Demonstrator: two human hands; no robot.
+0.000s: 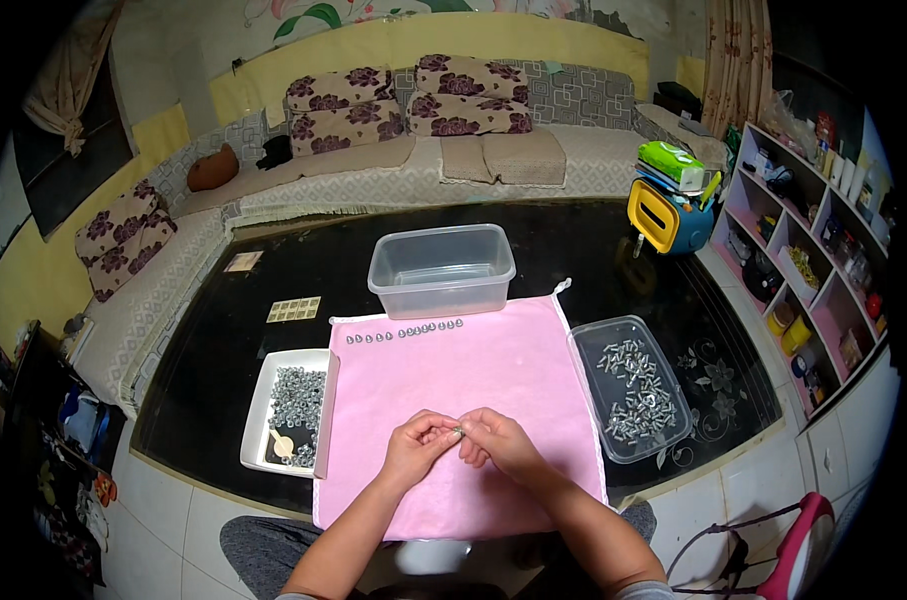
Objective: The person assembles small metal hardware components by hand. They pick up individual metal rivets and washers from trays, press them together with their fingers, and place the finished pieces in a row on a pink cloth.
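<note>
At the lower centre of the frame, over the pink cloth (473, 370), the left hand (416, 447) and right hand (498, 443) meet, fingertips pinching a small silvery metal fastener (458, 432) between them. It is too small to tell its long axis or which way it points. Above, a row of assembled silvery pieces (404, 331) lies along the cloth's top edge, before a clear empty plastic tub (441, 268). Left sits a white tray of nuts (291, 404); right, a clear tray of bolts (630, 385).
</note>
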